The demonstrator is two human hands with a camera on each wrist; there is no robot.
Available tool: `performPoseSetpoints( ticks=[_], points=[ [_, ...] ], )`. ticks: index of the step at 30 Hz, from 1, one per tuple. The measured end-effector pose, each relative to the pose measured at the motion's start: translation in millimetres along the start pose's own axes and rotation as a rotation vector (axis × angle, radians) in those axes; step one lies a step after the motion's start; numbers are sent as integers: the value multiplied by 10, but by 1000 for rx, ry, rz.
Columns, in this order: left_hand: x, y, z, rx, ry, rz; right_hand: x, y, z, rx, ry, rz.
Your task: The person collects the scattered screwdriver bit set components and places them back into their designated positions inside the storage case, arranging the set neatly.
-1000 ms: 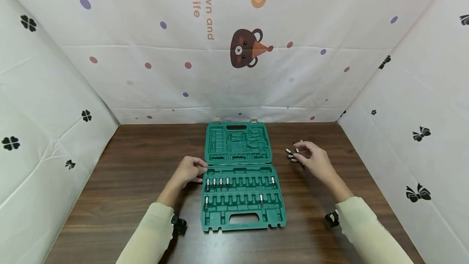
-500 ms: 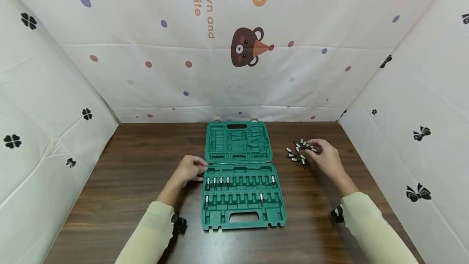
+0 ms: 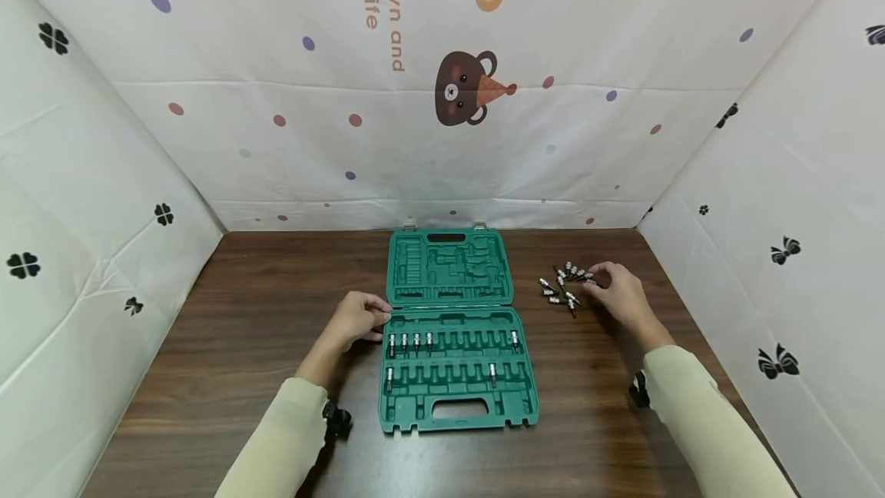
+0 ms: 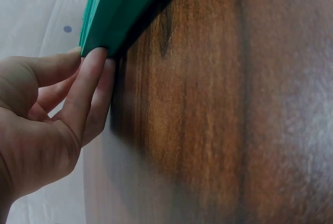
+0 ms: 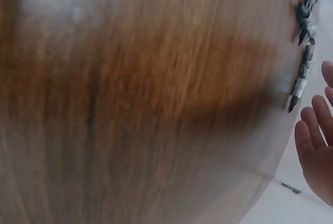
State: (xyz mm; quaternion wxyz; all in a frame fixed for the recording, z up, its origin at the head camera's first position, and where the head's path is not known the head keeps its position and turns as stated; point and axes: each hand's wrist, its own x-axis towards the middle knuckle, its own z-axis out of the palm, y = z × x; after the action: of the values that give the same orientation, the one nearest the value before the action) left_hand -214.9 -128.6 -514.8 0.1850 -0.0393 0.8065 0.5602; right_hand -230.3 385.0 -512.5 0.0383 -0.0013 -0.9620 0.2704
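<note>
A green plastic tool case [image 3: 459, 404] lies unfolded on the table, its lid [image 3: 449, 267] laid back. Several bit sockets, silver with dark tips, stand in its slots, such as a bit socket [image 3: 493, 375] in the lower row. My left hand [image 3: 357, 321] pinches the case's left edge near the hinge; in the left wrist view the thumb and fingers meet at the green corner [image 4: 112, 21]. My right hand [image 3: 620, 297] hovers at the right side of a loose pile of bit sockets [image 3: 561, 280], fingers relaxed and holding nothing in the right wrist view.
The dark wooden table [image 3: 276, 275] is bounded by a white printed cloth wall [image 3: 311, 152] at the back and more cloth at both sides. Two latches stick up from the lid's far edge.
My right hand has drawn back from over the pile to its right side, uncovering the loose bit sockets. My left hand stays at the case edge.
</note>
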Motion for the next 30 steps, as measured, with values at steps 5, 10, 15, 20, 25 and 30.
performPoseSetpoints(
  ticks=[5,10,15,20,25,30],
  points=[
    [2,8,0,-5,-1,-6,57,92,36,-27,-18,12],
    [3,3,-4,-8,-7,-7,100,138,78,-55,-21,13],
    [-4,0,-10,-9,-4,-8,133,130,94,-83,-16,12],
    [-21,12,-5,-9,-3,-12,130,136,106,-116,-21,7],
    [-27,19,-1,-11,-2,-7,129,143,121,-120,-12,-9],
    [-21,19,-5,-10,2,-8,135,134,128,-116,-3,-16]
  ],
)
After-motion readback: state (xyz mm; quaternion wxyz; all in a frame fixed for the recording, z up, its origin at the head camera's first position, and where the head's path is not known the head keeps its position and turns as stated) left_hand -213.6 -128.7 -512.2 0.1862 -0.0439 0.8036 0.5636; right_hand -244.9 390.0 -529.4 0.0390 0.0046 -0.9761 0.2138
